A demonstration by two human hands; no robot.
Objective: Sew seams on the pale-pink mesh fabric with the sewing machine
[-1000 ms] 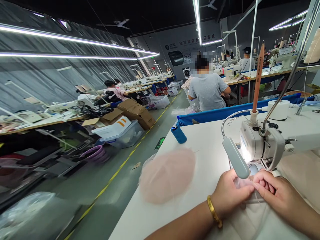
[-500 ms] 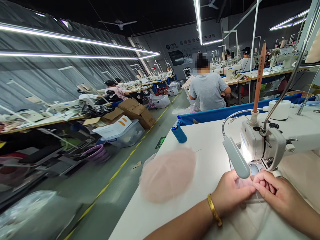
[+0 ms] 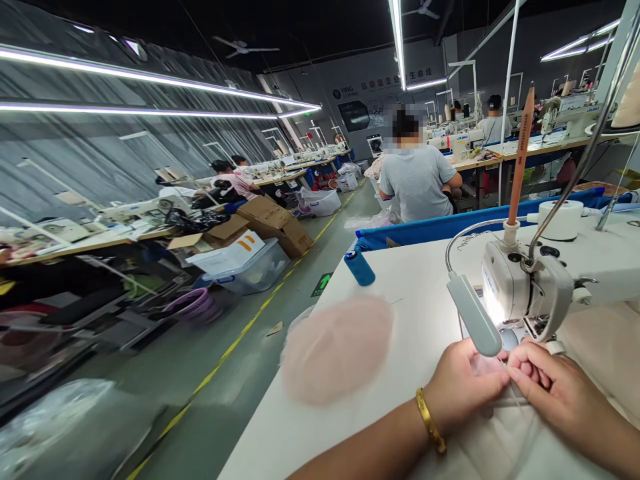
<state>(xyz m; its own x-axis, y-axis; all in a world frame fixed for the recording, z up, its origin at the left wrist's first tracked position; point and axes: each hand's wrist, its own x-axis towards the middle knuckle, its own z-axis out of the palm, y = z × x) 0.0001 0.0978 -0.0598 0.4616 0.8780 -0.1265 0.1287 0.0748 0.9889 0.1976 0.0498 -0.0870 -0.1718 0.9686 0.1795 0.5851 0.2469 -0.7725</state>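
Observation:
My left hand (image 3: pixel 467 380) and my right hand (image 3: pixel 550 380) meet just in front of the sewing machine (image 3: pixel 515 280). Both are closed in a pinch on pale, sheer fabric (image 3: pixel 485 440), their thumbs and fingertips nearly touching. That cloth spreads down under my wrists and to the right beneath the machine arm. A thin thread or edge hangs below my fingertips. The grey lamp head (image 3: pixel 473 317) shines on the needle area, which my fingers and the lamp partly hide. A gold bracelet (image 3: pixel 430 420) circles my left wrist.
A pink sheer fabric piece (image 3: pixel 340 350) lies at the white table's left edge, near a blue thread spool (image 3: pixel 359 268). A pencil (image 3: pixel 523 157) stands upright on the machine. A blue cloth trough (image 3: pixel 425 227) runs behind the table; a co-worker (image 3: pixel 417 177) sits beyond it.
Almost nothing differs. My hands keep the same pinch at the same place, and the view has shifted very slightly.

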